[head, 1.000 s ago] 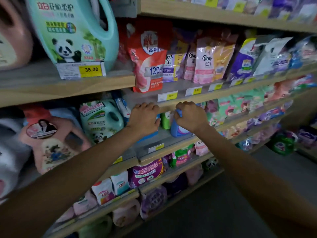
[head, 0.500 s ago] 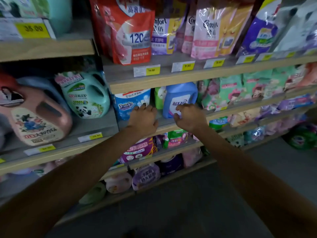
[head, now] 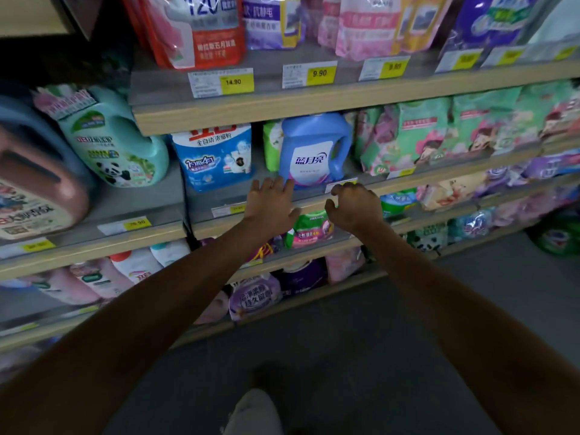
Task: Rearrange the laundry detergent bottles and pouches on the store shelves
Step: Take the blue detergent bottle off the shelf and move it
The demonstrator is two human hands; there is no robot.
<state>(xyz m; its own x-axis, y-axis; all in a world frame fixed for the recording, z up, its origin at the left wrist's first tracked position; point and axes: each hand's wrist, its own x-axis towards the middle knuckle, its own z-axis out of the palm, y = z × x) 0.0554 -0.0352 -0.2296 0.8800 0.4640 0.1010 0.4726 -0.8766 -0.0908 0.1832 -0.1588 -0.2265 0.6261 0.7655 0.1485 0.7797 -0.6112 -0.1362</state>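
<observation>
A blue detergent bottle (head: 314, 149) with a handle on its right stands upright on the middle shelf (head: 389, 186). My left hand (head: 271, 206) lies flat in front of it with fingers straight and spread, the fingertips at the bottle's base. My right hand (head: 354, 208) hovers at the shelf edge just right of the bottle, fingers loosely curled and holding nothing. A blue and white powder pouch (head: 216, 157) stands left of the bottle. A green pouch (head: 271, 142) shows behind it.
Green and pink pouches (head: 417, 133) fill the shelf to the right. A teal panda bottle (head: 113, 142) and a pink jug (head: 34, 196) stand on the left shelf. Red and pink pouches (head: 201, 29) hang over the shelf above. More pouches sit on lower shelves (head: 301, 262).
The blue bottle went from my right hand's grip onto the shelf. Both hands have come off it and drawn back to the shelf edge. The view tilted down.
</observation>
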